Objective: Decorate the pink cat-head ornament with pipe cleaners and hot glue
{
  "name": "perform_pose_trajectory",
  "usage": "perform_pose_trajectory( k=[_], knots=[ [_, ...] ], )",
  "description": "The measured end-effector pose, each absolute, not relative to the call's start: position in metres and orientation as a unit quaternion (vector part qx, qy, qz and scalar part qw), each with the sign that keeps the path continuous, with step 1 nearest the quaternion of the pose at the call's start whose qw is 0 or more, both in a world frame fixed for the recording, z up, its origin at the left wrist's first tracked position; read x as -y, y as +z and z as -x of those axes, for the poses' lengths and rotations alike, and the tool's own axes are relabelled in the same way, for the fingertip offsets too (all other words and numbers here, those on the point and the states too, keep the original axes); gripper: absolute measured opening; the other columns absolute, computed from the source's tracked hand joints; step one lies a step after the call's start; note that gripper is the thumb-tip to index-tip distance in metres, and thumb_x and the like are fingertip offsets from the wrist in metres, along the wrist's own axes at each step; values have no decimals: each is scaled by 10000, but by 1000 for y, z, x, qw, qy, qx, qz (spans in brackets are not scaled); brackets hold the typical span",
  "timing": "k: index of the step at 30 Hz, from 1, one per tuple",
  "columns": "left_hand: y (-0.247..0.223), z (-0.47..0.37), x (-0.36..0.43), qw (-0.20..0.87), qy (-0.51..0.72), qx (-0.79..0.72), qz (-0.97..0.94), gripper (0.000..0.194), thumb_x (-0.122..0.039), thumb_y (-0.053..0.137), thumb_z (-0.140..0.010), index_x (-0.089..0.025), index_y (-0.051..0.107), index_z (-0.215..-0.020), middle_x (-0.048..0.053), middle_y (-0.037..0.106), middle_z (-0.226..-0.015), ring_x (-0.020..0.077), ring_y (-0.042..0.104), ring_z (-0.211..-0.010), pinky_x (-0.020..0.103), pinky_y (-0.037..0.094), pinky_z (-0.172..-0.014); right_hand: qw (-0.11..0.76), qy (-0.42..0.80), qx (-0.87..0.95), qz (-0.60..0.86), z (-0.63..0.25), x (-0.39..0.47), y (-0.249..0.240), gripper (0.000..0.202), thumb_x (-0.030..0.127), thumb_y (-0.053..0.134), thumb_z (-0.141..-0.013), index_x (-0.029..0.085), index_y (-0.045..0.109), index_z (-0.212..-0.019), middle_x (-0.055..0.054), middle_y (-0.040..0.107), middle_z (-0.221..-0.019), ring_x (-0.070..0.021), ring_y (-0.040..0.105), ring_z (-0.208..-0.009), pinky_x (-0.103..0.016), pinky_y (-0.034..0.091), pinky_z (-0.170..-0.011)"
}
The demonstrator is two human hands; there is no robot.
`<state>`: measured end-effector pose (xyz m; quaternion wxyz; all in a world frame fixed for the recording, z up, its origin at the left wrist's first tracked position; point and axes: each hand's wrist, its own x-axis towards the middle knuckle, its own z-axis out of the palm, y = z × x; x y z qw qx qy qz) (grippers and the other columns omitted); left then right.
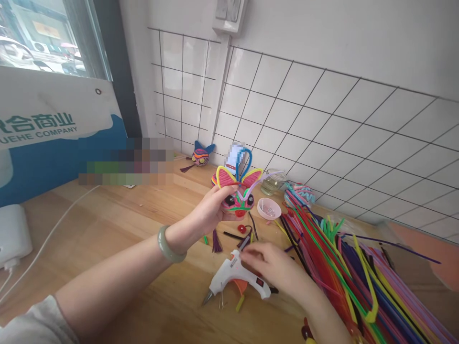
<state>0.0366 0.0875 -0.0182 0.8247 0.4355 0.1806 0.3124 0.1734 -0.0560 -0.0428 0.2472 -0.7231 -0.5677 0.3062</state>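
My left hand [217,203] grips a pink cat-like head [238,203] made of pipe cleaners. It has yellow-edged ears, big dark eyes, a red nose and a blue loop on top; a lilac pipe cleaner [263,180] sticks out from its front. Below it, a white hot glue gun [233,274] lies on its side on the table, nozzle to the lower left. Over the rear of the glue gun is my right hand [267,263], its fingers bent and a little apart, with nothing visible in them. Whether the fingertips touch the gun, I cannot tell.
Bundles of coloured pipe cleaners [344,272] cover the right side. A pink bowl of small beads [268,209] and a glass jar [273,181] stand behind. A purple tassel [217,241] and a red button-like piece [242,229] lie nearby. Another finished head [201,155] sits by the wall.
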Motion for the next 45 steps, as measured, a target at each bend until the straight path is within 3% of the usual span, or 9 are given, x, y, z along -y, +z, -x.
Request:
perform_pose_trajectory(
  k=[3,6,11,16,28,33,36,40,45],
  knots=[
    [-16,-38,-78,818,273,-189,-469,268,-358,653,-783,-184,603,-981,39,640,-844,176,635,-706,345,576,-598,405,267,490,724,-180,58,-30,333,493,575,-850,203,681,-975,-66,703,-966,-199,638,-859,-288,480,-757],
    [-16,-39,-69,818,231,-185,-494,290,-365,674,-772,-180,595,-981,27,633,-820,142,612,-654,282,545,-567,586,310,373,649,-181,61,-15,356,516,690,-775,220,680,-973,-9,637,-799,-118,556,-676,-220,453,-622],
    [-22,-42,-61,809,213,-171,-520,307,-373,687,-772,-174,594,-986,20,637,-800,107,595,-637,198,474,-548,665,409,312,542,-171,62,-2,285,422,792,-711,185,645,-771,56,467,-641,-27,322,-490,-160,271,-443],
    [-23,-44,-60,799,208,-184,-534,311,-366,673,-783,-173,586,-1012,36,652,-851,123,619,-674,227,487,-601,665,369,325,562,-168,62,-4,265,389,807,-701,192,681,-825,63,450,-589,-31,312,-487,-163,275,-451],
    [-19,-42,-59,782,219,-190,-552,257,-354,700,-764,-166,605,-912,-17,601,-699,80,548,-531,156,401,-439,622,309,374,615,-169,65,-6,255,417,758,-733,185,657,-762,45,498,-586,-78,396,-520,-213,341,-491],
    [-17,-42,-58,783,212,-203,-549,276,-370,704,-747,-173,619,-920,-9,627,-716,102,577,-542,193,467,-461,602,287,411,622,-170,65,-9,207,392,712,-778,195,648,-768,40,506,-580,-94,425,-548,-221,388,-531],
    [-17,-42,-58,796,185,-206,-539,307,-389,694,-747,-178,607,-951,6,639,-753,124,612,-554,233,512,-479,594,257,428,631,-170,66,-9,170,373,703,-788,212,656,-816,28,570,-636,-103,487,-576,-225,447,-581],
    [-17,-42,-59,793,153,-228,-544,333,-392,683,-755,-167,577,-977,7,634,-716,109,583,-452,202,456,-395,558,226,454,657,-169,69,-7,173,381,672,-819,216,664,-869,-9,665,-766,-140,600,-684,-253,507,-667],
    [-18,-42,-58,800,143,-223,-539,379,-401,691,-755,-181,562,-1035,10,645,-741,116,608,-474,181,442,-382,542,196,487,656,-170,71,-9,196,397,650,-837,225,653,-933,-54,697,-939,-199,657,-850,-307,539,-767]
  ],
)
